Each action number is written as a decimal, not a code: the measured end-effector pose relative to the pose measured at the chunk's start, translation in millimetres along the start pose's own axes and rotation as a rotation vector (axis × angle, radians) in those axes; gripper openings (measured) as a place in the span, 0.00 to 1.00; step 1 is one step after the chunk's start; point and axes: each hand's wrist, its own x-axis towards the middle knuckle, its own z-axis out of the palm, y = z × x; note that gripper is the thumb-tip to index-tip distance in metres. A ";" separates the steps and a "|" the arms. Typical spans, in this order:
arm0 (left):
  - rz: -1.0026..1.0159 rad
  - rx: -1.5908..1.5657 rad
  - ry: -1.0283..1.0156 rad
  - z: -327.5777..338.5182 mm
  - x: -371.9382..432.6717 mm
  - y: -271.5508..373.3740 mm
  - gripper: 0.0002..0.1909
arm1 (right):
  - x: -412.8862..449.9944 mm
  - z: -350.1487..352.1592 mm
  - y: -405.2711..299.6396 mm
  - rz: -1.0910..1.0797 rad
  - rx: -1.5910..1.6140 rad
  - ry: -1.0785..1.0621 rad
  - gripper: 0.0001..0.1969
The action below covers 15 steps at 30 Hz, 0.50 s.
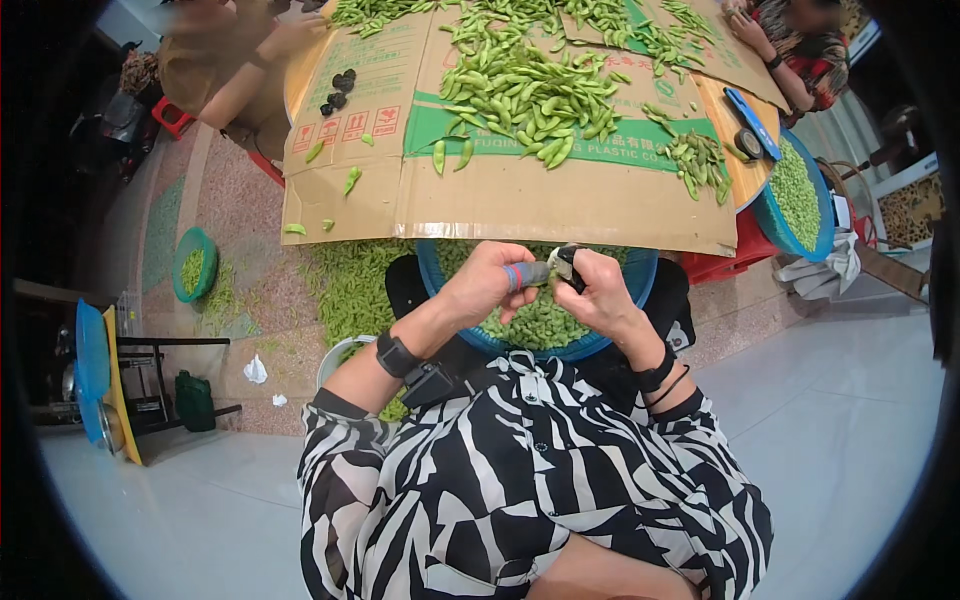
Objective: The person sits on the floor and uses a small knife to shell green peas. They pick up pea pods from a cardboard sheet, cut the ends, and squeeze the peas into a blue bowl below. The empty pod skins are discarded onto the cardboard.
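Note:
My left hand (489,282) and my right hand (600,289) meet fingertip to fingertip above a blue plastic basin (649,279). Grey wrapping with red and blue bands covers a digit of the left hand; black wrapping covers one on the right. Between the fingertips is a small green soybean pod (553,274), mostly hidden by the fingers. Shelled green soybeans (536,322) fill the basin, which sits at my lap, partly under the cardboard edge. Beyond my hands, a heap of green soybean pods (525,94) lies on flattened cardboard (487,199).
Dark round objects (339,91) and a blue-handled tool (752,122) lie on the table. Another blue basin of beans (795,195) stands right. Empty-looking pods (352,292) cover floor at left, near a green basin (196,264). Two people's arms (244,82) (776,64) flank the table.

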 end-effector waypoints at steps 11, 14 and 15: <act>0.552 0.050 0.097 12.2 9.2 -31.6 0.13 | -1.6 5.5 -14.5 0.664 1.093 0.143 0.06; 0.684 0.098 0.141 15.6 15.2 -33.9 0.12 | 0.2 0.7 -22.0 0.656 1.050 0.131 0.06; 0.731 0.103 0.158 17.5 16.2 -32.1 0.11 | -1.9 1.6 -20.4 0.612 0.924 0.101 0.06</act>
